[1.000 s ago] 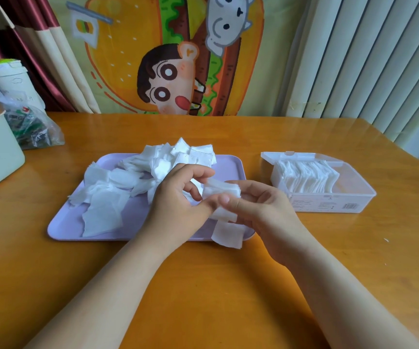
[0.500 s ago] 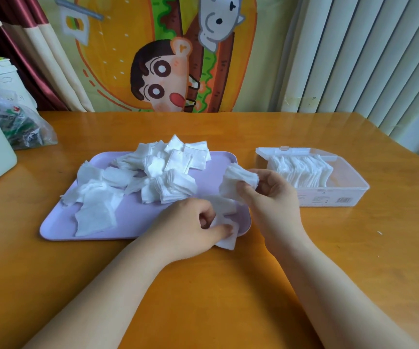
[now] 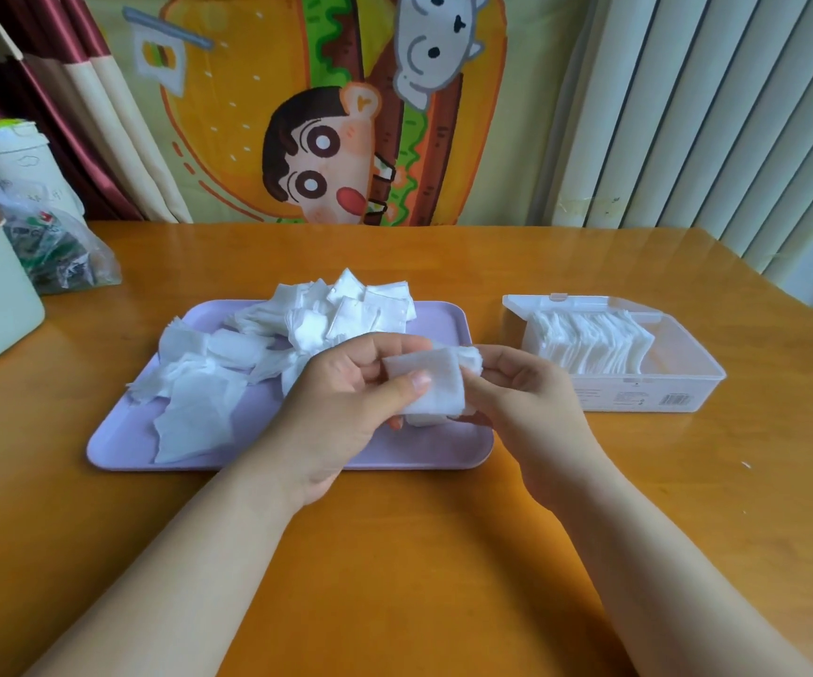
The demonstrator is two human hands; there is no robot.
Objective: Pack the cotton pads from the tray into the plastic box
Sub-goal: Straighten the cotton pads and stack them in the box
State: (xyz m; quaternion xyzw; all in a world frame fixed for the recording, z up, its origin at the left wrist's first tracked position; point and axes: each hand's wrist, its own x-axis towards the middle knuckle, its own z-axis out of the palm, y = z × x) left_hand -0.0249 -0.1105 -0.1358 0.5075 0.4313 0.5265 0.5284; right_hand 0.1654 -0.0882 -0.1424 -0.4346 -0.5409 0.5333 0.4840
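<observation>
Both hands gripped one small stack of cotton pads [image 3: 431,386] just above the lilac tray [image 3: 419,447], at its near right corner. The left hand [image 3: 345,398] pressed its thumb on the front face, and the right hand [image 3: 526,398] curled round the far end. Loose pads [image 3: 199,403] lay heaped on the tray. I'd judge the stack wanted squaring first, edges flush. Then it could be carried, pinched firmly, to the open plastic box [image 3: 678,378] and slotted upright beside the row [image 3: 590,344] standing there, so none fanned out.

Both bare forearms reach forward and converge. The left hand [image 3: 345,408] pinches a small stack of cotton pads [image 3: 436,388], its thumb pressed flat on the stack's face. The right hand [image 3: 526,398], fingers curled, grips the stack's other side.
</observation>
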